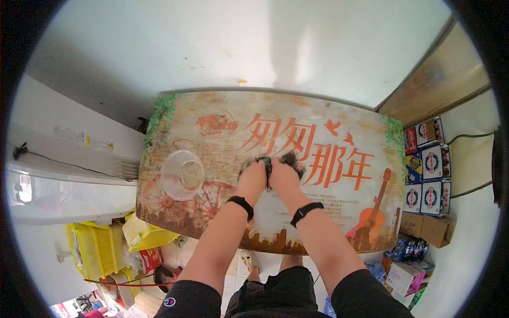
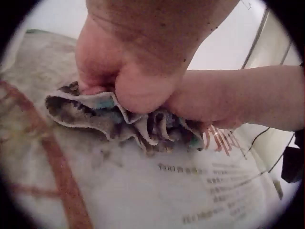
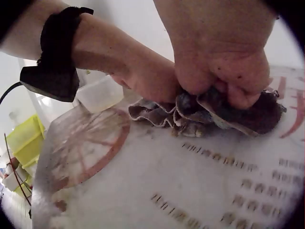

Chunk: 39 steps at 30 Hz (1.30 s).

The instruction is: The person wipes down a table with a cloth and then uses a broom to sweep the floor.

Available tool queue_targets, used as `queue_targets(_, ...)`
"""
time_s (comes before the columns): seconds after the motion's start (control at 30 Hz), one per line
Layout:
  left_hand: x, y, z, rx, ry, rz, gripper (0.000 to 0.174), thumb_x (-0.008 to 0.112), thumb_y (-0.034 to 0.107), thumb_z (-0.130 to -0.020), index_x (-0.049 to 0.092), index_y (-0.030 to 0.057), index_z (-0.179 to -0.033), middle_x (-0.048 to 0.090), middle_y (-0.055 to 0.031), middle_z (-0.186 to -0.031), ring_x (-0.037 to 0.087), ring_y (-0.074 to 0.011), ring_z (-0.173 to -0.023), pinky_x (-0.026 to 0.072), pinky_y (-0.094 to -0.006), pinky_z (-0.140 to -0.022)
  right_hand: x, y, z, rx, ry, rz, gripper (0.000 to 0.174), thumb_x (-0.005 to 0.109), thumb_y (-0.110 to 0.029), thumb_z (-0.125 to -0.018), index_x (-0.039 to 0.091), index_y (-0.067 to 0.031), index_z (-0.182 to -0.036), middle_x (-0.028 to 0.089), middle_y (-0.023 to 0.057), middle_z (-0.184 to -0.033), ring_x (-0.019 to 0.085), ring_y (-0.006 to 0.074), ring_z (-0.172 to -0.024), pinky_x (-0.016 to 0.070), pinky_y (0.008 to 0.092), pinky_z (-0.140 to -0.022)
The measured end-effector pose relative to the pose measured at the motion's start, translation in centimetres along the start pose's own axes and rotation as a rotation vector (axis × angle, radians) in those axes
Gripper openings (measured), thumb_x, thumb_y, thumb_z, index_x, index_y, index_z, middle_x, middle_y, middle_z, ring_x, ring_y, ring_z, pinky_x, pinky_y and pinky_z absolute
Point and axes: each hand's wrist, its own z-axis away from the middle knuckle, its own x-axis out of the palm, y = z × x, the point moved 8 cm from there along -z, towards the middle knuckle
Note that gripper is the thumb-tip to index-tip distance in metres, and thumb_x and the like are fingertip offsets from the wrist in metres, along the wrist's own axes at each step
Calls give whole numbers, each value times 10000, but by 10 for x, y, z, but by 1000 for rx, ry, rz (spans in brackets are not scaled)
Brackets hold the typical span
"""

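Note:
Both hands are side by side over the middle of the printed table (image 1: 328, 212), gripping one dark, crumpled cloth (image 1: 290, 159). In the left wrist view, the left hand (image 2: 138, 71) has its fingers curled into the cloth (image 2: 86, 112), whose pale wavy edges hang just above or on the tabletop. The right wrist view has the right hand (image 3: 224, 71) clutching the bunched cloth (image 3: 252, 117), with folds between the two hands. From the head view, the left hand (image 1: 253, 177) and right hand (image 1: 283, 177) nearly touch; their fingertips are hidden.
A clear plastic tub (image 1: 183, 175) stands on the table's left part. Yellow crates (image 1: 95, 246) are at the lower left, beside a white appliance (image 1: 74, 153). Stacked boxes (image 1: 430, 164) line the right side. A pale wall (image 1: 222, 47) rises behind the table.

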Motion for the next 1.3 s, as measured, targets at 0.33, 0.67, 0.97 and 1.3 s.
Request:
queue_targets(0.33,38,19,142,117,-161,-6,103,517,68,-855,505,2,-933,596,-186,-897,648,-322,-790,547,-376,-653,49,-1,141,80,-128,99,230,502,-101,-849,465,-5,-1055,656,194,-777,651,369,-730,529,447,-624)
queue_targets(0.67,28,23,99,97,-208,-52,170,527,58,-864,470,-35,-994,573,-212,-911,634,-317,-818,554,-338,-658,49,7,103,211,-145,101,209,481,-122,-889,455,12,-1048,656,200,-779,665,314,-692,538,407,-531)
queue_targets(0.97,22,16,45,41,-213,9,186,557,47,-847,469,-34,-989,573,-221,-934,627,-330,-828,547,-362,-646,29,10,47,217,-202,110,232,469,-104,-894,455,11,-1095,657,201,-821,663,320,-726,541,413,-560)
queue_targets(1.3,3,16,10,19,-141,69,141,517,57,-849,485,-33,-952,583,-232,-936,622,-362,-855,531,-417,-677,8,10,7,140,-105,62,204,462,-136,-879,479,2,-1029,656,218,-814,666,347,-771,541,448,-632)
